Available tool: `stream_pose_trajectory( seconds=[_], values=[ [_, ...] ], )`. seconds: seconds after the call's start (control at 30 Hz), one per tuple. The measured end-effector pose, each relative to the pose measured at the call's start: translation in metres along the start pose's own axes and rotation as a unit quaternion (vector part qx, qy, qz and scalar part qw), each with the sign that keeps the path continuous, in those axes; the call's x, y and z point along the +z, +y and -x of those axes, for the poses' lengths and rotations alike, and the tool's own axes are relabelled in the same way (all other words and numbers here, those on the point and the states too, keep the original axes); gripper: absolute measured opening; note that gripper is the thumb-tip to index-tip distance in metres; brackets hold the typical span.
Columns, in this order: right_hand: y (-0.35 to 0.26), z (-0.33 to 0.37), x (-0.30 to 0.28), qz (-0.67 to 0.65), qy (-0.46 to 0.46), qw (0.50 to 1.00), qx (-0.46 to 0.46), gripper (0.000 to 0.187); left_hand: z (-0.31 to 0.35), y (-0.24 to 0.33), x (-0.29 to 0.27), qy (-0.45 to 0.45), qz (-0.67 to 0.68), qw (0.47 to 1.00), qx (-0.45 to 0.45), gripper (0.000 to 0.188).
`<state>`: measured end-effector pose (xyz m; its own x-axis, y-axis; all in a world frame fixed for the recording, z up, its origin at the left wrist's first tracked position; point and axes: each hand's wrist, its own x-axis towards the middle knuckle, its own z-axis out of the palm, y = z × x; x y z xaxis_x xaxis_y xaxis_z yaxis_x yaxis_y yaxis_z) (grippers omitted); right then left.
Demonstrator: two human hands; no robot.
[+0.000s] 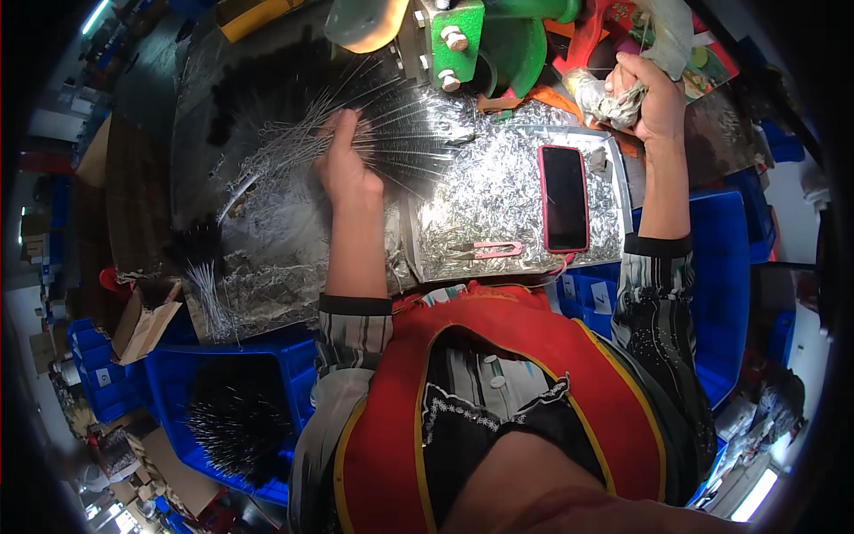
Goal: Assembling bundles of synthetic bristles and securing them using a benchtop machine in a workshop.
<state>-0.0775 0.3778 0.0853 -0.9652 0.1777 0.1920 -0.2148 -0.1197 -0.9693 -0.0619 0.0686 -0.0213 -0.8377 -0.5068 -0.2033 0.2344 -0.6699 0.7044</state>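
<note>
My left hand (pixel 347 165) is closed round a bundle of thin metal wires (pixel 396 116). They fan out beyond the fingers, and some reach towards the bright work spot below the green machine (pixel 458 49). Past the bundle lies a mass of black bristles (pixel 258 89), with loose wire ends at its edge. At the upper right my right hand (pixel 654 98) grips a handle wrapped in pale cloth (pixel 605 100). A tray of small silvery metal clippings (pixel 480 200) sits between my forearms, holding a phone with a red case (pixel 564 198) and pink thread snips (pixel 492 250).
Another bunch of black-bristled wire brushes (pixel 209 289) lies at the table's left front. Below it, a blue bin (pixel 169 374) contains more of them. A second blue bin (pixel 716 298) stands by my right arm. An open cardboard box (pixel 147 325) is at the left.
</note>
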Motion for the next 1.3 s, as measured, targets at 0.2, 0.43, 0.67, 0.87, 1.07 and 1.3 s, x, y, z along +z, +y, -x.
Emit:
stream_pose_trajectory(
  seconds=[0.2,0.43,0.67,0.87,1.07,1.3],
  values=[
    [0.002,0.001,-0.002,0.015,0.045,0.999,-0.005,0.034,0.003,0.0,0.009,-0.01,-0.032,0.999,0.016,0.016],
    [-0.023,-0.003,-0.003,0.038,-0.01,0.999,0.024,0.035,0.001,-0.002,0.009,0.009,-0.034,0.999,0.021,0.016],
    [0.088,-0.016,-0.032,0.107,0.007,0.942,-0.317,0.005,0.001,0.006,0.008,-0.013,-0.076,0.997,-0.001,0.018],
    [0.068,-0.011,-0.027,-0.039,-0.06,0.982,-0.175,0.006,0.004,0.021,0.001,-0.128,-0.134,0.979,-0.09,0.021],
    [0.081,-0.014,-0.037,0.03,-0.037,0.977,-0.21,0.01,0.003,0.015,0.005,-0.105,-0.079,0.99,-0.045,0.024],
    [0.029,-0.001,-0.012,-0.027,0.015,0.999,-0.028,0.027,0.0,0.01,-0.003,-0.059,-0.058,0.996,-0.041,0.025]
  ],
)
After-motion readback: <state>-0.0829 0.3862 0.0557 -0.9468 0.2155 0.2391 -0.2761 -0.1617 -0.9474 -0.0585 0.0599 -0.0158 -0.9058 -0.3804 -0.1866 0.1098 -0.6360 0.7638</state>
